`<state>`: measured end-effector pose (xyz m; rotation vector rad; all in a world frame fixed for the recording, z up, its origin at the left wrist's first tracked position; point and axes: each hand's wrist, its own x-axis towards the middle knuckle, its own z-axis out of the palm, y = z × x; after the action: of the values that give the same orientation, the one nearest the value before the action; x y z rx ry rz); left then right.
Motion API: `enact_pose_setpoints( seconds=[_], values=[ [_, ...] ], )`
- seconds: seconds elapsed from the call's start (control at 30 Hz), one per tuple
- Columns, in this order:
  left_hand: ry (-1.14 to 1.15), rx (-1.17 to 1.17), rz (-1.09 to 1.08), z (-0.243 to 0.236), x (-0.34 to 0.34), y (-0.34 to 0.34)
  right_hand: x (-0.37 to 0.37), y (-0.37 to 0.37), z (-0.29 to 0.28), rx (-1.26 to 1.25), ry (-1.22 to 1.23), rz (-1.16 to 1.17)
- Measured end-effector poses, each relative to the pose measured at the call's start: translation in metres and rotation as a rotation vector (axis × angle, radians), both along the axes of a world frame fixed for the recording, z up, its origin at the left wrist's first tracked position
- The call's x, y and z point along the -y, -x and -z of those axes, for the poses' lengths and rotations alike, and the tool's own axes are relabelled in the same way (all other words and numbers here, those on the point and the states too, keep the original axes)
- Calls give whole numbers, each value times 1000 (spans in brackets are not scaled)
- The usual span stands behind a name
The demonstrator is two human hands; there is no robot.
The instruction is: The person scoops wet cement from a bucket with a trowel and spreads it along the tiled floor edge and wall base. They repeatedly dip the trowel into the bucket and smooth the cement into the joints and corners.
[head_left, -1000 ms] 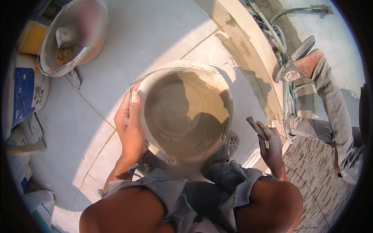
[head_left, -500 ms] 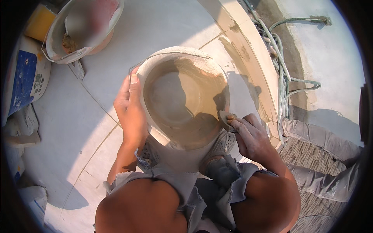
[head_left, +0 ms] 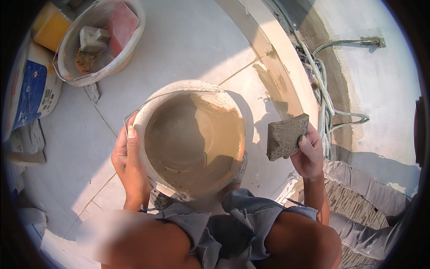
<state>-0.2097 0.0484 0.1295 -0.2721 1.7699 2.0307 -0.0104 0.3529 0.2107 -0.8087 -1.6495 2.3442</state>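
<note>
By the left hand, the rim of a round, off-white bucket is clasped between the hands; in the right hand, apart from it, a flat, four-sided, grey-brown slab is pinched, clear of the rim. The work is judged unfinished: a wet, brownish film is left inside the bucket. Beyond the left hand, grey blocks are held in a second off-white, oval-looking bucket.

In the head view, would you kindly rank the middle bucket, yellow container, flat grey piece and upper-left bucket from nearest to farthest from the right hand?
1. Flat grey piece, in the right hand.
2. Middle bucket, to the left.
3. Upper-left bucket, farther left.
4. Yellow container, left of that bucket.
</note>
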Motion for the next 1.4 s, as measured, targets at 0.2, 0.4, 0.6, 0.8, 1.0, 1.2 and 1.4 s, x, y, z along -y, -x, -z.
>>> enact_pose_setpoints(
  seconds=[0.2,0.4,0.6,0.8,1.0,1.2,1.4],
  values=[
    [101,-100,-203,-36,31,4,-50,36,20,85,-851,251],
    [298,-177,-343,-54,45,4,-79,81,52,-86,-1882,141],
    [285,-182,-360,-40,56,-1,-117,88,138,56,-1795,167],
    [385,-189,-472,-34,56,4,-119,79,175,254,-1893,33],
    [379,-168,-456,-31,62,9,-118,70,183,297,-1969,-130],
    [335,-97,-502,-13,102,0,-96,78,200,482,-1916,-214],
    [197,-75,-459,11,124,6,-132,93,214,258,-2095,-200]
  ],
)
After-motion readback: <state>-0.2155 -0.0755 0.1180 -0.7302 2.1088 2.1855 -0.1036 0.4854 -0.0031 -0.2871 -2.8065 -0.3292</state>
